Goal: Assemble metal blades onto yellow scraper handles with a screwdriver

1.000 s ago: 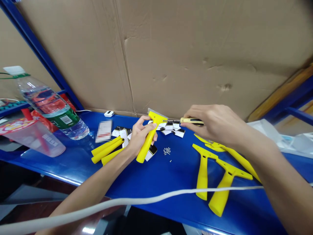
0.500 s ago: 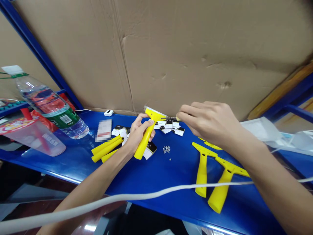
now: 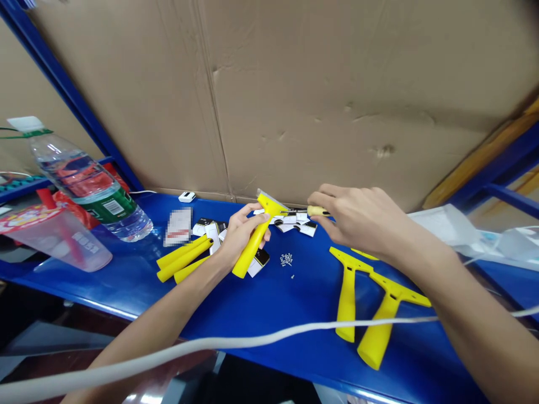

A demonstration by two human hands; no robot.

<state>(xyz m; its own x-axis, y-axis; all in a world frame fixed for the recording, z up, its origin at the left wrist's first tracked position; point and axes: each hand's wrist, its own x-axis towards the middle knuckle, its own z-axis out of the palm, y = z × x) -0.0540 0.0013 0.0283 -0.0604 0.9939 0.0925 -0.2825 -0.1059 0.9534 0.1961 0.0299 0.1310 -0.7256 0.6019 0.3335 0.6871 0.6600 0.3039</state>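
My left hand [image 3: 239, 237] is wrapped round a yellow scraper [image 3: 252, 248], held tilted above the table with its head up and a thin clear or metal strip along the top edge. A screwdriver [image 3: 317, 211] with a pale yellow handle lies between the fingers and thumb of my right hand [image 3: 357, 216]. Its shaft points left at the right end of the scraper head; whether the tip touches a screw is too small to tell. Below the hands, a small pile of screws [image 3: 286, 260] rests on the blue table [image 3: 269, 308], with one loose screw [image 3: 292, 276] nearby.
Yellow scraper bodies [image 3: 347, 297] lie at right, and yellow tubes [image 3: 183, 258] at left. Black-and-white cards [image 3: 290, 224] are scattered behind my hands. A water bottle [image 3: 96, 185] and a plastic cup [image 3: 63, 241] stand far left. One white cable [image 3: 236, 339] crosses the foreground.
My right hand's fingers have shifted on the screwdriver, so more of its handle shows. The scraper and left hand have moved slightly right and down in view.
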